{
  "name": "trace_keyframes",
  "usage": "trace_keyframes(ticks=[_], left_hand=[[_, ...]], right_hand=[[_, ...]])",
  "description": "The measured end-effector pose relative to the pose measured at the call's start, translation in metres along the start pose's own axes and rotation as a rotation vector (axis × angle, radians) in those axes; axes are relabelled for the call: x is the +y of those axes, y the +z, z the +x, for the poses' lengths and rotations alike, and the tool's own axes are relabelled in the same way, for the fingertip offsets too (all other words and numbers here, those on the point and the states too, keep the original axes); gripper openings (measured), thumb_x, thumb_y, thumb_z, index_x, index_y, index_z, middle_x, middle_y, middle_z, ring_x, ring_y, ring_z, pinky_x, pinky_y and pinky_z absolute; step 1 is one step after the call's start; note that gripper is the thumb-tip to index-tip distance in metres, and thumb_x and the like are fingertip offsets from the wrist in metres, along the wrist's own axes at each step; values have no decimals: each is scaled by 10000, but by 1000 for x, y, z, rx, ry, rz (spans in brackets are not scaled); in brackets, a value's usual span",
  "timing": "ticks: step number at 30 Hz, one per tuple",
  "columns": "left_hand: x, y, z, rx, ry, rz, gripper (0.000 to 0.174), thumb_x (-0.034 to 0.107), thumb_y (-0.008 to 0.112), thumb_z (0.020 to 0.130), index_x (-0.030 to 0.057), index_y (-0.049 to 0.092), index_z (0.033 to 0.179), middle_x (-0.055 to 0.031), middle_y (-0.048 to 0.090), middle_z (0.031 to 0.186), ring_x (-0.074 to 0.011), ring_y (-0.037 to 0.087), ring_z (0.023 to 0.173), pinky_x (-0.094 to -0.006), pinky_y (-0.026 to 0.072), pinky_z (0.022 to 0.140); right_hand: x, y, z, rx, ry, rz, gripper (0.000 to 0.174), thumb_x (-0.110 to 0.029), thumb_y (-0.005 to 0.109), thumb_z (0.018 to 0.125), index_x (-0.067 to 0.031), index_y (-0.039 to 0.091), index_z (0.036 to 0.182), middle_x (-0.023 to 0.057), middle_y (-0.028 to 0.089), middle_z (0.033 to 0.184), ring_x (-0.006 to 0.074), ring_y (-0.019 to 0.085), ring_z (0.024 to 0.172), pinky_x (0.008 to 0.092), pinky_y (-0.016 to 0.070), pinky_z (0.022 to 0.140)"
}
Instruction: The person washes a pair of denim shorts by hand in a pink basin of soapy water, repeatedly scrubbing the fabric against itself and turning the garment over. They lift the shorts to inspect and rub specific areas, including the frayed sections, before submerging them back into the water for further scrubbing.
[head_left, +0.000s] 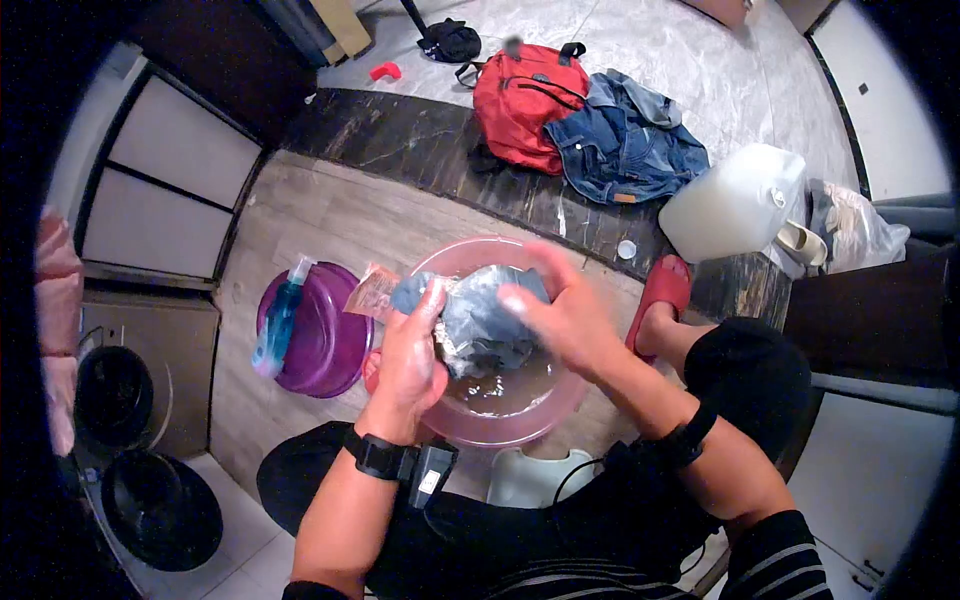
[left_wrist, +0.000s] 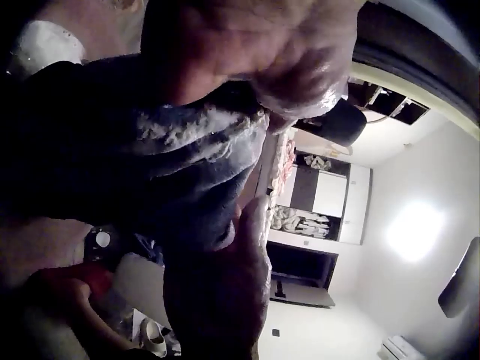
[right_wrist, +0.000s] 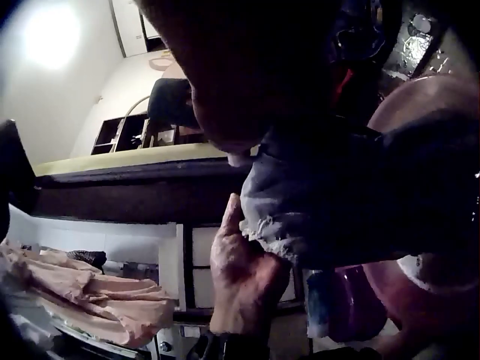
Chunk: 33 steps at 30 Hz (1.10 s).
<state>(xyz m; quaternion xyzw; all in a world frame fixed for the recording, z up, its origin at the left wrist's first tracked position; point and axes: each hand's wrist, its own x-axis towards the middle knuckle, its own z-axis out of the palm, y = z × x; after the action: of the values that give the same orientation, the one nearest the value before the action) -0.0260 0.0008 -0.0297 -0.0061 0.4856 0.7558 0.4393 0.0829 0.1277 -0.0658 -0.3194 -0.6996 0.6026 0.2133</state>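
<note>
A wet blue-grey cloth [head_left: 490,315], streaked with white suds, is bunched up over a pink basin [head_left: 575,405] of murky water. My left hand [head_left: 408,350] grips its left side, thumb up along the fabric. At the other side my right hand [head_left: 575,325], blurred by motion, holds the cloth between thumb and fingers. The left wrist view shows lather along the folds of the cloth [left_wrist: 202,150] and on the right hand [left_wrist: 225,292] below it. In the right wrist view, the left hand [right_wrist: 247,277] is wet at the sudsy edge.
A purple basin [head_left: 345,345] with a blue bottle [head_left: 283,315] stands left of the pink one. Beyond the dark floor strip lie a red backpack [head_left: 525,105] and denim jacket [head_left: 630,140]. A white jug [head_left: 735,205] stands right, near a foot in a red slipper [head_left: 665,295].
</note>
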Motion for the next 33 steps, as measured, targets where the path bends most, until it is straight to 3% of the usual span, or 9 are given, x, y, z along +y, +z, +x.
trace_keyframes(ticks=[2, 5, 8, 12, 13, 16, 20, 22, 33], left_hand=[[-6, -8, 7, 42, 2, -16, 170, 148, 513, 924, 28, 571, 1030, -60, 619, 972, -166, 609, 891, -312, 498, 793], [-4, 0, 5, 97, -11, -39, 171, 168, 525, 918, 25, 586, 987, -55, 623, 895, -158, 617, 821, -308, 508, 747], [2, 11, 6, 151, 17, -2, 177, 188, 530, 916, 25, 594, 942, -55, 618, 828, -147, 610, 735, -302, 509, 675], [-1, 4, 17, 185, 2, 65, 191, 212, 524, 923, 42, 595, 873, -45, 600, 768, -129, 581, 649, -289, 482, 565], [-1, 0, 19, 110, -57, 111, 185, 257, 519, 925, 80, 571, 915, -29, 609, 819, -149, 605, 741, -308, 510, 686], [-14, 15, 20, 189, -102, -70, 244, 255, 504, 940, 49, 586, 838, -16, 572, 712, -115, 554, 600, -283, 452, 515], [-22, 54, 2, 360, -41, 83, 311, 296, 503, 944, 43, 585, 782, -23, 564, 689, -129, 566, 609, -304, 463, 518], [-20, 30, 10, 243, -91, 133, 339, 318, 515, 939, 33, 590, 770, -22, 568, 695, -115, 560, 618, -294, 456, 520], [-14, 9, 14, 212, -78, 262, 363, 320, 495, 951, 3, 607, 813, 0, 547, 699, -74, 476, 638, -287, 410, 549]], right_hand=[[3, 3, -3, -96, -82, -85, 323, -268, 701, 796, -44, 582, 997, 63, 623, 853, 154, 588, 769, 290, 477, 698], [-8, -5, -2, -304, 189, -92, 322, -330, 705, 768, -44, 616, 886, 158, 644, 860, 265, 622, 825, 352, 475, 745], [-22, -5, -3, -176, 59, -45, 262, -284, 688, 785, -51, 598, 861, 142, 635, 837, 244, 616, 817, 347, 473, 720], [-37, 7, -19, -184, -435, -276, 213, -239, 645, 810, -42, 570, 841, 143, 565, 788, 319, 587, 732, 396, 466, 656], [-34, 15, -22, -212, -495, -294, 228, -256, 621, 822, -44, 545, 852, 159, 539, 788, 364, 566, 718, 432, 459, 631], [-32, 23, -20, -219, -446, -365, 214, -257, 546, 864, -47, 502, 868, 176, 532, 781, 384, 562, 686, 464, 457, 590], [-29, 20, 3, -81, -295, -410, 228, -259, 494, 890, -41, 514, 824, 202, 556, 736, 407, 573, 668, 485, 456, 586], [-36, 26, 2, -62, -177, -452, 259, -268, 470, 903, -38, 521, 795, 218, 568, 708, 414, 579, 655, 498, 455, 587], [-36, 41, -13, -51, -302, -330, 351, -323, 452, 922, -26, 577, 783, 232, 597, 704, 413, 588, 630, 499, 485, 570]])
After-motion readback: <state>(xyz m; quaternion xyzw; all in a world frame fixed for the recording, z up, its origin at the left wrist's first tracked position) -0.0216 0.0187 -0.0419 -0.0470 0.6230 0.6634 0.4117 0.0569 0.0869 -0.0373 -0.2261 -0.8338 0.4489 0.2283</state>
